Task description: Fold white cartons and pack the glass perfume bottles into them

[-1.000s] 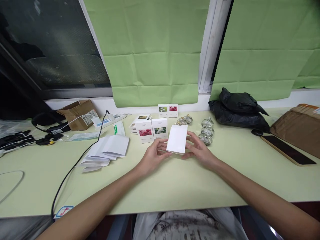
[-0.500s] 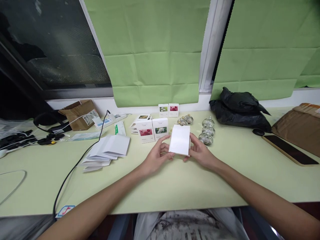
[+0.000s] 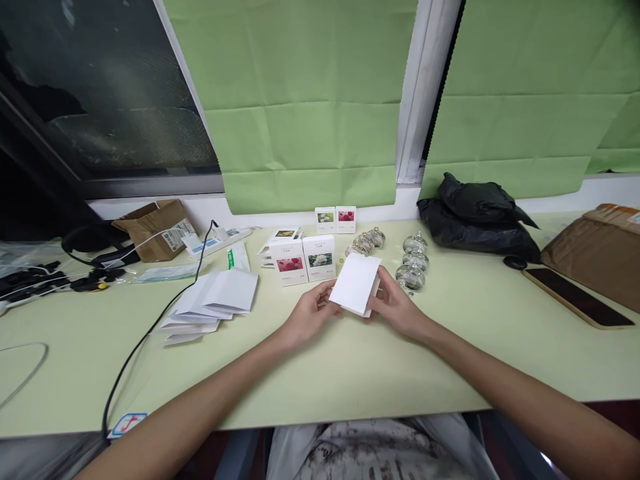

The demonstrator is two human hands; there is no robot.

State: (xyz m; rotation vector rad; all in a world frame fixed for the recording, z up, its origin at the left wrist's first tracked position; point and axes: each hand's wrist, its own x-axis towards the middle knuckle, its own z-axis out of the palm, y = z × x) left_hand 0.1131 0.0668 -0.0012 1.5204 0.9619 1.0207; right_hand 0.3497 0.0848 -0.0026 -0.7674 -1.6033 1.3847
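Between my hands, above the pale green table, is a flattened white paper box (image 3: 355, 283), tilted, its blank face up. My left hand (image 3: 311, 312) has its fingers closed on the box's lower left corner. On the other side my right hand (image 3: 397, 305) grips the right edge, thumb in front and fingers partly hidden behind. Just beyond stand two white boxes, one with a red flower picture (image 3: 289, 263) and one with a white flower picture (image 3: 319, 259). Several clear glass bottles (image 3: 411, 274) stand in a row to the right, more bottles (image 3: 367, 241) behind the held box.
Several flattened white cartons (image 3: 220, 293) lie left of my hands. A black cable (image 3: 145, 340) crosses the table there. Two small boxes (image 3: 335, 220) stand by the wall. At the right are a black plastic bag (image 3: 480, 217), a phone (image 3: 575, 298) and a brown parcel (image 3: 595, 253).
The flattened box has turned and tilted, its lower edge now slanting down to the right. My hands stay in nearly the same place, with the left a little further left.
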